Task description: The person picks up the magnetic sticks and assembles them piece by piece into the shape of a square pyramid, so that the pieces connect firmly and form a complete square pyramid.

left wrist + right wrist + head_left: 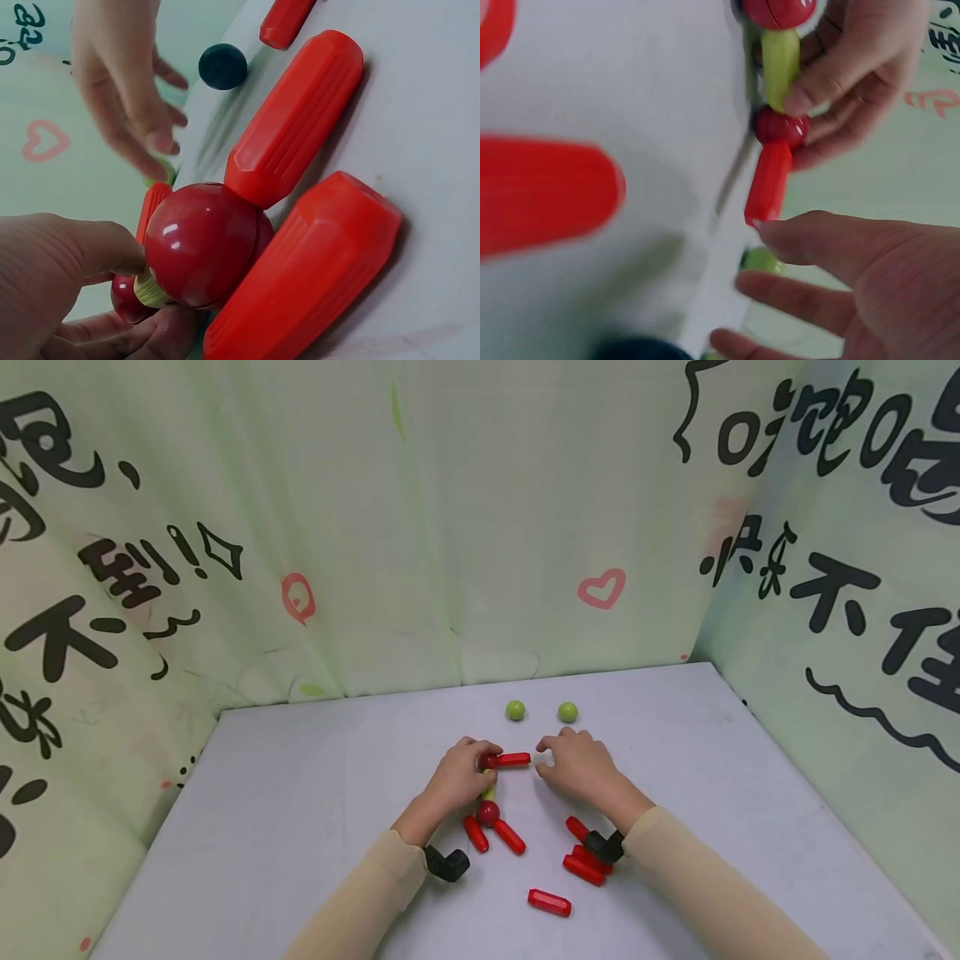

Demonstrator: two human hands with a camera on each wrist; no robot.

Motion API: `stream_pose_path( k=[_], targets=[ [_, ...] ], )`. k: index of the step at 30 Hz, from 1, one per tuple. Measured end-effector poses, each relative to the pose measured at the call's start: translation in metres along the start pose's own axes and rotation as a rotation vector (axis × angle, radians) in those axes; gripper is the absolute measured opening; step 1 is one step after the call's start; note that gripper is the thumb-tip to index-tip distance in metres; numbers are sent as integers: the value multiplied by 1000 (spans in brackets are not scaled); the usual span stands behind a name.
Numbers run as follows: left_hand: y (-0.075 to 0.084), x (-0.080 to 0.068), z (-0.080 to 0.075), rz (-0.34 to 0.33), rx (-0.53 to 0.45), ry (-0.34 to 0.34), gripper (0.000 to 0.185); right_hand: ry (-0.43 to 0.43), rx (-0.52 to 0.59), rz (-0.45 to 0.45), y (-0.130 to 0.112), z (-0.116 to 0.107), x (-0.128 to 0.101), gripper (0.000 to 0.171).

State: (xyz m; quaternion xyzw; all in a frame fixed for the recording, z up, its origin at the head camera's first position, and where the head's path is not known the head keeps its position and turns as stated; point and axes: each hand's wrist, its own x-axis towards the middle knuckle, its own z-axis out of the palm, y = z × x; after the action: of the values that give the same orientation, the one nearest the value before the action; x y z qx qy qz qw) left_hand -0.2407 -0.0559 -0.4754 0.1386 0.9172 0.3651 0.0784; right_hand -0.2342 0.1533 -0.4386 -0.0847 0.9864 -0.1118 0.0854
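Observation:
My left hand (pixel 467 774) grips a joined piece where the upper red ball (pixel 781 126) meets a yellow-green rod (pixel 781 71), its thumb on one side and fingers on the other. The rod leads to a larger red ball (pixel 199 244), from which two red rods (pixel 476 833) splay out toward the near side. Another red rod (pixel 513 760) points right from the upper ball. Beside that rod's free end is my right hand (pixel 581 766), thumb at the tip and fingers spread apart; in the right wrist view the thumb (pixel 810 236) overlaps the rod's end.
Two green balls (pixel 515 710) lie behind the hands, toward the back of the white table (pixel 300 793). Several loose red rods (pixel 583 870) lie under the right wrist, and one more red rod (pixel 549 902) is nearer the front. Printed curtains (pixel 525 510) stand around the table.

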Motion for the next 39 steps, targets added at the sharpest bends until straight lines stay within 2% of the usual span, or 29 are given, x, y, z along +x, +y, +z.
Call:
stream_pose_path(
  k=[6,12,18,30,39],
  targets=[
    [-1,0,-2,0,-9,-8,33,-113,-7,84,25,-19,-12,40],
    [-2,1,-2,-11,-19,-12,33,-168,64,92,36,-23,-15,30],
    [-2,1,-2,-15,-30,-8,33,-141,176,74,38,-14,-6,23],
    [-2,1,-1,-20,-43,-4,32,-94,245,17,25,-5,16,30],
    [-1,3,1,-26,-11,-13,32,-82,271,-18,11,1,25,30]
  ],
)
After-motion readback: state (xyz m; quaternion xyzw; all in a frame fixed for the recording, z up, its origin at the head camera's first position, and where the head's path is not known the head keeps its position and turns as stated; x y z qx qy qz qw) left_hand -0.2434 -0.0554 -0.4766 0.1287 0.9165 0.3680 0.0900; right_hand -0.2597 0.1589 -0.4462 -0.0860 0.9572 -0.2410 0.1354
